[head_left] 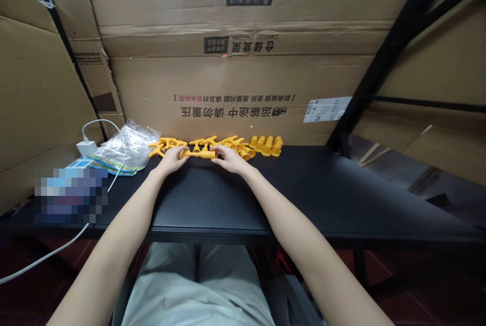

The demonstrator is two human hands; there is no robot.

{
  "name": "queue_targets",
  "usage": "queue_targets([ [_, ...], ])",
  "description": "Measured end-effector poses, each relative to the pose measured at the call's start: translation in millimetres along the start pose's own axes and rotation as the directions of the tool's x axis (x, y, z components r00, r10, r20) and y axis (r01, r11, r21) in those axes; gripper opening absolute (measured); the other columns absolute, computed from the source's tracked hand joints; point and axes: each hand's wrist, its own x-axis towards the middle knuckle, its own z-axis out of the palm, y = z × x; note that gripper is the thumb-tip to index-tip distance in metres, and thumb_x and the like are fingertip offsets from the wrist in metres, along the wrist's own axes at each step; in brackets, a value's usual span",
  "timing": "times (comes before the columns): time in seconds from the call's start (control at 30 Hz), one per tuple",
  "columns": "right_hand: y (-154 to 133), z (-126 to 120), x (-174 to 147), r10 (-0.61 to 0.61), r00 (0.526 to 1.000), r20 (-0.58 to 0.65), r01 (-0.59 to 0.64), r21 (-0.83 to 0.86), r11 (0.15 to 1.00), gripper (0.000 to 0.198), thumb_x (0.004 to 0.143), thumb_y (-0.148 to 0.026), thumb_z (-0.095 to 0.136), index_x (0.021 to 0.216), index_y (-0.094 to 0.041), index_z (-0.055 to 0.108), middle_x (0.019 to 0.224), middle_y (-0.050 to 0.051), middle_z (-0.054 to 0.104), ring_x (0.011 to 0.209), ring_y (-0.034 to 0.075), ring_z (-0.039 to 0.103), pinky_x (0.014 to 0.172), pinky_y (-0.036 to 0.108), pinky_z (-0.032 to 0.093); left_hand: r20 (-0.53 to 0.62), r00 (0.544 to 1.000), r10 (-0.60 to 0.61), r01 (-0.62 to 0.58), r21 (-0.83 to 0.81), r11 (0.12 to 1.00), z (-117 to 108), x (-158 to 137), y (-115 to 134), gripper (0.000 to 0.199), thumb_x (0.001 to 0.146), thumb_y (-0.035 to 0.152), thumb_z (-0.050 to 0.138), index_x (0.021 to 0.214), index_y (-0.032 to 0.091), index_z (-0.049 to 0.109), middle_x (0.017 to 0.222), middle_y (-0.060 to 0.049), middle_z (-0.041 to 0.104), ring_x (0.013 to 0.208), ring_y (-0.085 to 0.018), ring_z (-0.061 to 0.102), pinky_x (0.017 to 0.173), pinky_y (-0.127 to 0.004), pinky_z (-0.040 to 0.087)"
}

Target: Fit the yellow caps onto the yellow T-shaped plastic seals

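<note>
Between my hands lies a yellow plastic part [204, 154] with a narrow stem and a wider cylinder, held roughly level just above the table's rear area. My left hand [173, 161] is closed on its left end. The fingers and thumb of my right hand [231, 159] pinch the cylinder end. Behind both hands are several yellow T-shaped handles [172, 141], partly hidden by the fingers. Right of them, several yellow cup-like caps [267, 146] stand grouped. Some yellow pieces [246, 152] beside my right hand show open round ends.
A black table [304, 189] lies beneath, with cardboard [243, 75] upright behind it. On the left are a clear plastic bag [131, 144], a white charger [86, 148] with a cable, and a blurred-out item [72, 194]. A black metal post [374, 78] stands right.
</note>
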Motion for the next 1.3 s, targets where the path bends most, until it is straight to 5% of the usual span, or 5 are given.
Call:
queue_targets([
  [0.43,-36.0,-1.8,-2.2,0.470,0.871,0.145,-0.489,0.367,0.792,0.029,0.100,-0.042,0.031,0.103,-0.019,0.047,0.061,0.001,0.068,0.048,0.014,0.064,0.054,0.023,0.049,-0.085,0.996,-0.025,0.034,0.106,0.994,-1.3,-2.8,17.8,0.025,0.075,0.024,0.062,0.099,0.019,0.064,0.081,-0.002,0.068,0.074,-0.017,0.062,0.072,-0.027,0.046],
  [0.67,-36.6,-10.1,-5.1,0.402,0.896,0.188,-0.443,0.376,0.814,0.023,0.090,-0.035,0.060,0.099,-0.018,0.047,0.072,0.004,0.072,0.053,0.011,0.066,0.057,0.020,0.049,-0.087,0.995,-0.041,0.047,0.076,0.996,-2.5,-3.6,17.2,0.024,0.075,0.024,0.061,0.098,0.021,0.063,0.078,-0.001,0.067,0.073,-0.017,0.062,0.072,-0.027,0.046],
  [1.0,-28.8,-4.0,-3.7,0.529,0.837,0.141,-0.547,0.262,0.795,0.068,0.086,-0.075,0.025,0.071,-0.017,0.058,0.037,0.002,0.053,0.025,0.010,0.043,0.027,0.019,0.033,-0.070,0.998,0.000,0.006,0.084,0.996,-2.1,-4.0,28.3,0.024,0.075,0.024,0.060,0.098,0.020,0.063,0.081,-0.002,0.067,0.075,-0.017,0.061,0.073,-0.027,0.046],
  [1.2,-25.0,-16.8,-5.1,0.406,0.903,0.138,-0.429,0.313,0.848,0.049,0.079,-0.044,0.071,0.118,-0.020,0.051,0.100,0.007,0.070,0.061,0.011,0.068,0.052,0.020,0.053,-0.075,0.996,-0.049,0.056,0.083,0.995,-4.3,-3.4,27.0,0.024,0.073,0.025,0.061,0.097,0.020,0.063,0.074,0.000,0.064,0.069,-0.016,0.059,0.069,-0.026,0.045],
  [1.3,-23.2,-16.0,-4.3,0.341,0.933,0.115,-0.360,0.330,0.873,0.037,0.078,-0.038,0.073,0.102,-0.017,0.056,0.083,0.004,0.072,0.055,0.010,0.065,0.053,0.020,0.052,-0.085,0.995,-0.048,0.056,0.090,0.994,-4.5,-3.2,27.9,0.024,0.071,0.024,0.062,0.095,0.020,0.062,0.073,0.001,0.063,0.067,-0.015,0.058,0.067,-0.026,0.044],
])
